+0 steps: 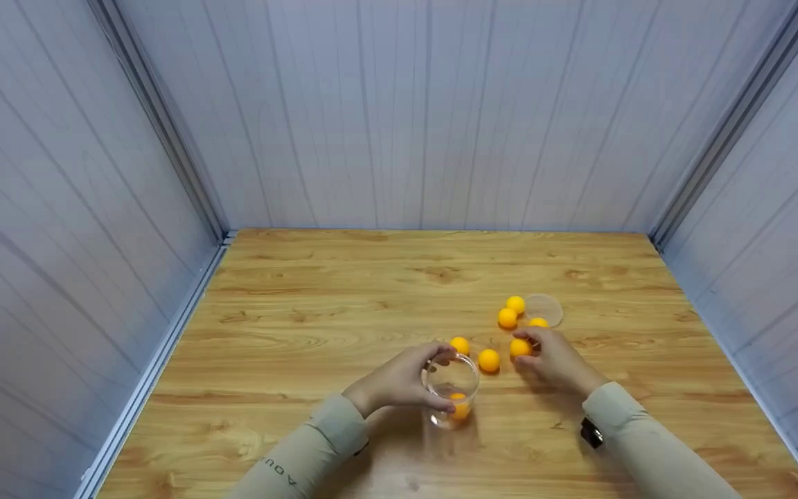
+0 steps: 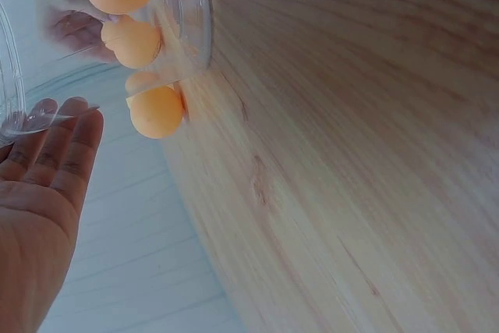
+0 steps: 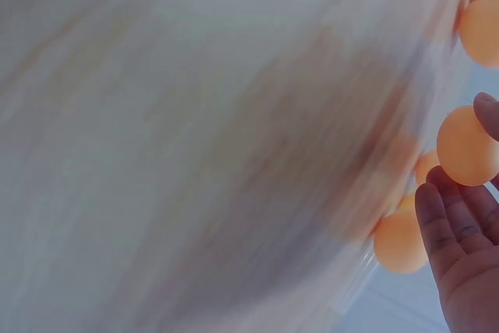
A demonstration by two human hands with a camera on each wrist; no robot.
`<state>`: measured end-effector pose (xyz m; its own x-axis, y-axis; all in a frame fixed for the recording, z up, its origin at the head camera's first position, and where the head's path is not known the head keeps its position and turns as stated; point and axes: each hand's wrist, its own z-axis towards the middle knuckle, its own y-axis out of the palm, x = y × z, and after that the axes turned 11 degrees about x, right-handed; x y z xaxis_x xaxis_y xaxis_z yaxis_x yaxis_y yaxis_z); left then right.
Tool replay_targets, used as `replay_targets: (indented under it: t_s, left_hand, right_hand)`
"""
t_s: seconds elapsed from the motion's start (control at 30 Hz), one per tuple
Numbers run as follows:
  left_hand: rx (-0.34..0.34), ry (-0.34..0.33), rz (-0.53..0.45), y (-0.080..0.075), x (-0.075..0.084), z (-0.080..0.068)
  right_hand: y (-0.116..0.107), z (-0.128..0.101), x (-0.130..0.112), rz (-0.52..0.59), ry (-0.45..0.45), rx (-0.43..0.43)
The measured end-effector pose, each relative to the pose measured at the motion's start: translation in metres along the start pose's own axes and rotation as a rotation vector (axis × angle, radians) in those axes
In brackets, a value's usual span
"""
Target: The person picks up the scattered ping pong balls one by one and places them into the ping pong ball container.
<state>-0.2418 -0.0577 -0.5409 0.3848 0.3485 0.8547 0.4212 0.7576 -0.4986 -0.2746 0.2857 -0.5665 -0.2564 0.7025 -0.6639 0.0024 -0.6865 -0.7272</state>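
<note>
Orange ball [image 1: 520, 348] number one sits between the thumb and fingers of the right hand [image 1: 553, 360], which pinch it from both sides, over the right half of the table [image 1: 343, 277]. The left hand [image 1: 399, 380] curves its thumb and fingers round a clear cup [image 1: 431, 420], holding it near the rim, with the mouth facing up; whether its base touches the table I cannot tell. The cup is the one container, and one ball [image 1: 461, 409] shows inside it, low down.

Outward from the hands, five more balls rest on the table. One [image 1: 460, 346] is just beyond the cup's rim, close to the left fingers, and another [image 1: 488, 360] is between the cup and the right hand. A third [image 1: 538, 323] is just past the right fingertips, partly hidden by them. The last two, a nearer [image 1: 507, 318] and a farther [image 1: 515, 305], are close together beside a single clear disc [image 1: 544, 308] that lies flat. That makes seven visible balls: one pinched, one in the cup, five on the table. Pale panelled walls [image 1: 399, 111] stand behind and on both sides.
</note>
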Motion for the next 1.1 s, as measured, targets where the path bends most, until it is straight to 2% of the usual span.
replay_targets:
  t_s: [0.27, 0.53, 0.73, 1.1]
  left_hand:
    - [0.002, 0.019, -0.005, 0.0, 0.001, 0.0]
    - [0.004, 0.015, -0.005, 0.0, -0.001, 0.0]
    - [-0.002, 0.03, -0.005, 0.0, -0.001, 0.0]
    - [0.008, 0.006, 0.007, 0.0, -0.001, 0.0]
  right_hand:
    - [-0.004, 0.001, -0.007, 0.022, 0.003, 0.026]
    - [-0.011, 0.004, -0.014, 0.041, -0.097, 0.051]
    - [-0.015, 0.004, -0.024, 0.058, -0.116, 0.061]
    - [-0.017, 0.003, -0.042, 0.097, -0.184, 0.103]
